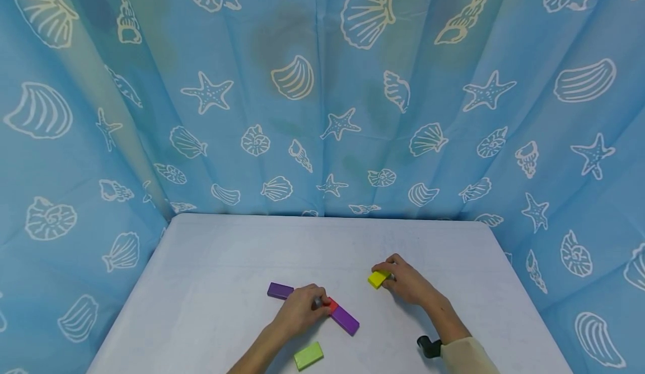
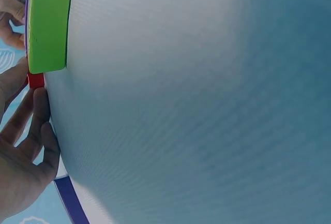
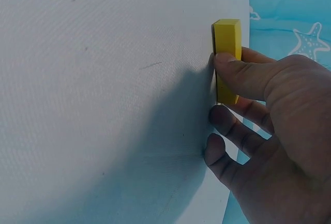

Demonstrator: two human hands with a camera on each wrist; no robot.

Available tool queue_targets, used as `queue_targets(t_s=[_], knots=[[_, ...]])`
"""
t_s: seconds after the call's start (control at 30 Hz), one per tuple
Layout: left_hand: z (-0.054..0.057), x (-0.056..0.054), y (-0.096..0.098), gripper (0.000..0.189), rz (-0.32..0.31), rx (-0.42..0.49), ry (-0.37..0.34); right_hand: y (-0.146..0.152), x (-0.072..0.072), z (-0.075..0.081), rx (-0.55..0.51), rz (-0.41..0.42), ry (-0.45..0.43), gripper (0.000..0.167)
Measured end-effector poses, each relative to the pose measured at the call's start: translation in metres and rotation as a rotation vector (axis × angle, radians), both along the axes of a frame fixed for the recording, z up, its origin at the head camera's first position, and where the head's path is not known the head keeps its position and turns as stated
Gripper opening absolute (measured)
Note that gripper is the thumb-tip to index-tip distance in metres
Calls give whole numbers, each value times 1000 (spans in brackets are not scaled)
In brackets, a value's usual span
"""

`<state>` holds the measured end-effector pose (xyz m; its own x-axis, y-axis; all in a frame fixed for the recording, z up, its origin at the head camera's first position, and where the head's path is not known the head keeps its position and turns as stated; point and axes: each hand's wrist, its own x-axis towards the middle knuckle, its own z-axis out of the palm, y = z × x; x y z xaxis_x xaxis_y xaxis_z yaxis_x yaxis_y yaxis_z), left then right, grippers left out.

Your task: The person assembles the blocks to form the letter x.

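Note:
My left hand (image 1: pixel 300 309) pinches a small red block (image 1: pixel 331 305) on the white table. One end of a purple block (image 1: pixel 345 321) meets the red one. Farther right, my right hand (image 1: pixel 407 280) grips a yellow block (image 1: pixel 378 278) between thumb and fingers. In the right wrist view, the thumb lies across the yellow block (image 3: pixel 227 38). The left wrist view has the red block (image 2: pixel 36 80) between the left thumb and fingers, partly hidden behind a green block (image 2: pixel 49 30).
A dark purple block (image 1: pixel 280 290) lies just left of my left hand. The light green block (image 1: pixel 308 356) lies nearer the front, below the left hand. Behind the white table (image 1: pixel 227 239) hangs a blue curtain (image 1: pixel 322 155) with shell prints.

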<state>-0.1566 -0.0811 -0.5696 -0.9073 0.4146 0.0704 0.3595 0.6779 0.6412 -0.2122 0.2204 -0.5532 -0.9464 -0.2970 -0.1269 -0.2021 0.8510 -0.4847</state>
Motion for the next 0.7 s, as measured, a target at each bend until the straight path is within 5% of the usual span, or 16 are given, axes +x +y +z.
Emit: queue_targets(t_s=[0.7], knots=[[2, 1, 1, 9, -1, -7, 7, 0, -2, -5, -6, 2, 9, 36]])
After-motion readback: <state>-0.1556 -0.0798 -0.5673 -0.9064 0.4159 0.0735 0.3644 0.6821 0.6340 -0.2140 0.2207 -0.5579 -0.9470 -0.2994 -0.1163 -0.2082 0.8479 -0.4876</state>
